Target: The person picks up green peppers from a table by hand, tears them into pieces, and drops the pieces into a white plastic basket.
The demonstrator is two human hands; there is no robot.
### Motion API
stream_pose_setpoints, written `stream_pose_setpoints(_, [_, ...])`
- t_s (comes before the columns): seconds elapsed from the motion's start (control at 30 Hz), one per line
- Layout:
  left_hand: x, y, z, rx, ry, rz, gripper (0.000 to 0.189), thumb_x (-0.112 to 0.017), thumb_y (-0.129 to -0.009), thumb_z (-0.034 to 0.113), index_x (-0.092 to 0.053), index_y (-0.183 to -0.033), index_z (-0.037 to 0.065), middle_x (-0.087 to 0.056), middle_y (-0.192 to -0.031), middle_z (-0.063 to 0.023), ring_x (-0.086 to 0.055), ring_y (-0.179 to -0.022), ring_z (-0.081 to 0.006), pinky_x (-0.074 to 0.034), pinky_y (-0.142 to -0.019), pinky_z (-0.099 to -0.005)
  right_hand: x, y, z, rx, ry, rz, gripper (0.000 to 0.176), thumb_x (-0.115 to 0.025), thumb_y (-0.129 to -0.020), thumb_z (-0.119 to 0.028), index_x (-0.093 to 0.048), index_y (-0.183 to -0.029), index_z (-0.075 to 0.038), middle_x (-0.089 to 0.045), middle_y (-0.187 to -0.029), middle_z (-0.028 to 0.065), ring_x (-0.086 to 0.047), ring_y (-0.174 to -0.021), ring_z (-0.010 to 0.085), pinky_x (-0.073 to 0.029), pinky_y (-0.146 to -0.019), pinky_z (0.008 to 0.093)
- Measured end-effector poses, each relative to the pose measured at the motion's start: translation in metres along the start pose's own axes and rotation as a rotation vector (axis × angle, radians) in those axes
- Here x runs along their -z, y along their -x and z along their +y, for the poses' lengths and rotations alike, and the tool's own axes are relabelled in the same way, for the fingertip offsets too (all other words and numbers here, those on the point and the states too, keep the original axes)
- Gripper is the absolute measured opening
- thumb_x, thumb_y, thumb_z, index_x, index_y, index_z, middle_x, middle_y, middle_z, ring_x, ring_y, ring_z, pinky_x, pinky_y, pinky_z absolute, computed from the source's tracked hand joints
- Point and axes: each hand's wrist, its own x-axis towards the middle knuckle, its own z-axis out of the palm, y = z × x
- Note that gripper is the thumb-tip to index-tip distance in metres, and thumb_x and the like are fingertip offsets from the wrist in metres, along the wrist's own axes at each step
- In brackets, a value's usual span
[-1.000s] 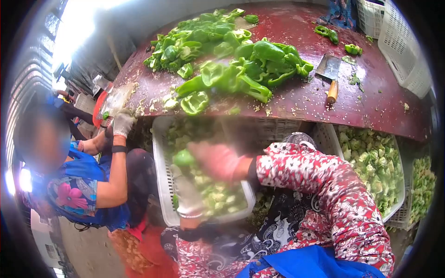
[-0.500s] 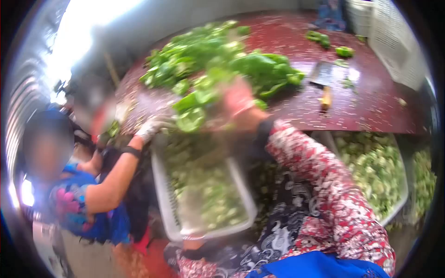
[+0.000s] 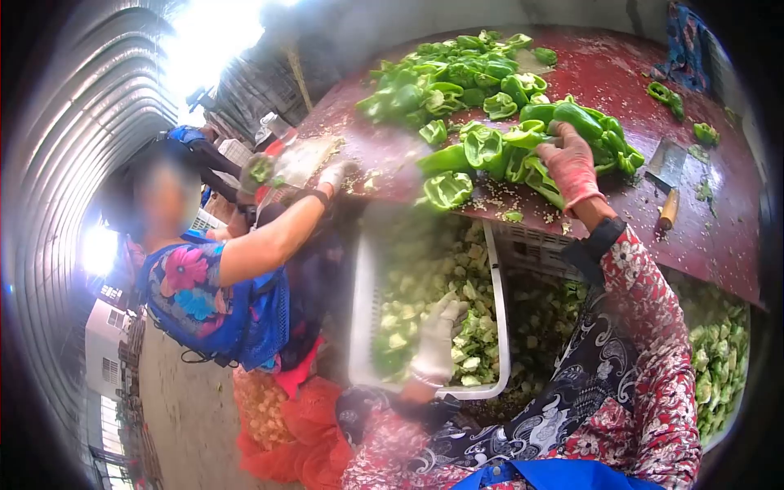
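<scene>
My right hand (image 3: 569, 167), in a pinkish-red glove, reaches onto the red table, its fingers curled over a green pepper (image 3: 578, 121) at the edge of a pile of cut pepper halves. My left hand (image 3: 439, 335), gloved in white, hovers low over a white plastic basket (image 3: 502, 343), fingers stretched out and apart. Nothing shows in that hand. The basket contains pale green-and-white pepper cores (image 3: 474, 347). An opened pepper half (image 3: 448, 190) lies at the table's near edge, above the basket.
A cleaver (image 3: 667, 167) with a wooden handle lies right of the peppers. Another person (image 3: 212, 269) works at the table on the left. More filled baskets stand below the table, including one at right (image 3: 719, 359). A red mesh sack (image 3: 310, 433) sits on the floor.
The view has swung left. My right hand, blurred before near the front peppers, now rests on the pile's right part. My left hand has come into clearer view over the basket.
</scene>
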Motion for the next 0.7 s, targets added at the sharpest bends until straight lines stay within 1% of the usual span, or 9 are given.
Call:
stream_pose_setpoints(0.07, [0.003, -0.015, -0.012, -0.14, -0.162, -0.013, 0.068, -0.058, -0.095, 0.036, -0.035, -0.145, -0.004, -0.045, -0.144, -0.0235, -0.043, -0.135, -0.0323, -0.031, -0.114, -0.0365, 0.042, 0.019, -0.033, 0.231, 0.17, 0.186, 0.042, -0.067, -0.084, -0.011, -0.058, -0.125, -0.005, -0.065, -0.09, 0.0056, -0.06, -0.073, 0.012, -0.05, -0.064, 0.0264])
stream_pose_setpoints(0.13, [-0.01, -0.018, -0.005, -0.282, -0.327, -0.016, 0.07, -0.06, -0.094, 0.038, -0.035, -0.145, -0.004, -0.045, -0.144, -0.0234, -0.042, -0.135, -0.0327, -0.031, -0.114, -0.0365, 0.076, 0.017, -0.04, 0.164, 0.108, 0.266, 0.035, -0.067, -0.082, -0.028, -0.063, -0.11, -0.007, -0.068, -0.1, 0.0219, -0.066, -0.097, 0.0348, -0.051, -0.086, 0.0411])
stream_pose_setpoints(0.2, [-0.038, -0.019, 0.013, -0.365, -0.732, 0.114, 0.077, -0.065, -0.09, 0.041, -0.035, -0.145, -0.003, -0.043, -0.145, -0.0237, -0.039, -0.137, -0.0334, -0.03, -0.113, -0.0388, 0.104, 0.002, -0.021, 0.206, 0.291, 0.362, 0.044, -0.068, -0.084, -0.031, -0.061, -0.119, -0.005, -0.066, -0.11, 0.0206, -0.064, -0.104, 0.0329, -0.05, -0.09, 0.0388])
stream_pose_setpoints(0.23, [-0.046, -0.033, 0.014, -0.682, -0.965, 0.096, 0.087, -0.07, -0.085, 0.046, -0.032, -0.146, -0.002, -0.037, -0.148, -0.0259, -0.036, -0.138, -0.0362, -0.03, -0.114, -0.0411, 0.11, -0.008, -0.014, 0.25, 0.476, 0.459, 0.054, -0.069, -0.085, -0.033, -0.058, -0.129, -0.004, -0.064, -0.12, 0.0194, -0.062, -0.111, 0.031, -0.048, -0.095, 0.0364])
stream_pose_setpoints(0.27, [-0.061, -0.04, 0.013, -0.533, -0.813, 0.164, 0.093, -0.074, -0.081, 0.047, -0.03, -0.147, -0.002, -0.034, -0.149, -0.027, -0.034, -0.138, -0.039, -0.029, -0.114, -0.0424, 0.111, -0.017, -0.01, 0.24, 0.492, 0.467, 0.054, -0.069, -0.085, -0.033, -0.058, -0.129, -0.004, -0.064, -0.12, 0.0194, -0.062, -0.111, 0.031, -0.048, -0.095, 0.0364])
stream_pose_setpoints(0.4, [-0.107, -0.07, 0.04, -0.877, -1.11, 0.256, 0.112, -0.081, -0.068, 0.053, -0.026, -0.146, -0.006, -0.031, -0.15, -0.0296, -0.029, -0.141, -0.0404, -0.024, -0.117, -0.0445, 0.128, -0.029, 0.027, -0.067, 0.672, 0.224, 0.083, -0.062, -0.084, -0.06, -0.05, -0.134, 0.006, -0.053, -0.134, 0.0273, -0.048, -0.129, 0.0378, -0.037, -0.108, 0.043])
stream_pose_setpoints(0.53, [-0.145, -0.105, 0.039, -0.767, -1.256, 0.458, 0.124, -0.083, -0.062, 0.055, -0.016, -0.153, 0.003, -0.022, -0.154, -0.0304, -0.023, -0.144, -0.0424, -0.021, -0.119, -0.0456, 0.13, -0.062, 0.105, 0.031, 0.287, -0.138, 0.086, -0.062, -0.086, -0.06, -0.044, -0.139, 0.005, -0.052, -0.136, 0.0265, -0.05, -0.128, 0.034, -0.038, -0.107, 0.0382])
stream_pose_setpoints(0.6, [-0.156, -0.115, 0.037, -0.766, -1.269, 0.425, 0.127, -0.082, -0.062, 0.058, -0.013, -0.153, 0.002, -0.02, -0.155, -0.0297, -0.02, -0.145, -0.0412, -0.018, -0.119, -0.0463, 0.131, -0.049, 0.059, -0.195, 0.142, -0.189, 0.085, -0.064, -0.086, -0.058, -0.043, -0.141, 0.002, -0.052, -0.138, 0.0235, -0.05, -0.129, 0.032, -0.039, -0.107, 0.0366])
stream_pose_setpoints(0.7, [-0.161, -0.129, 0.03, -0.701, -1.308, 0.409, 0.127, -0.081, -0.065, 0.056, -0.01, -0.152, -0.002, -0.019, -0.154, -0.032, -0.019, -0.146, -0.04, -0.017, -0.119, -0.0458, 0.133, -0.034, 0.021, -0.071, 0.026, -0.337, 0.086, -0.067, -0.084, -0.057, -0.042, -0.142, 0.001, -0.053, -0.137, 0.0223, -0.051, -0.128, 0.0307, -0.04, -0.105, 0.0362])
